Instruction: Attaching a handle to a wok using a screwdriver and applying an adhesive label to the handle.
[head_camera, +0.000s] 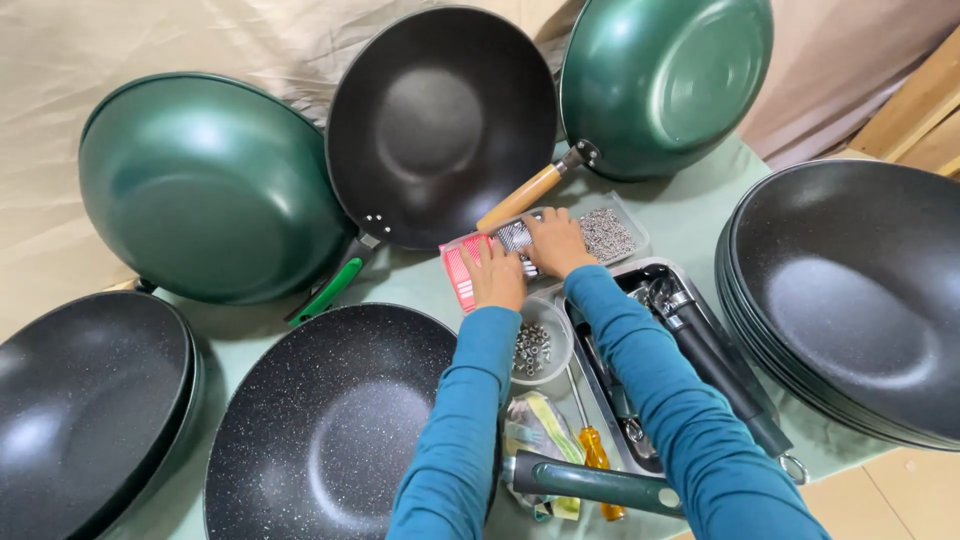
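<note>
Overhead, the head camera looks down on a pale green table (690, 215) crowded with woks. Both arms, in teal sleeves, reach forward to the middle of it.

The left hand (495, 272) lies flat, fingers pressed down on a small red-and-white striped packet (458, 270), pinning it to the table. The right hand (556, 240) sits just beside it, touching, curled over a small shiny bag (513, 236) at the packet's far corner; whether it pinches the bag or only presses on it cannot be told, since the fingers hide the contact. The packet lies straight ahead of both hands, its long side running roughly from near to far, tilted slightly left. The left hand covers more of it and is the nearer.

Just right of the right hand is a clear shallow tray of small silver hardware (610, 232). Nearer the body stands a small clear cup of metal washers (534, 348), and to the right a steel tray (655, 272) holding black handles.

A wooden-handled black wok (440, 120) lies just beyond the hands. A yellow-handled screwdriver (594, 450) rests between the forearms, near a dark green handle (590, 482).
</note>
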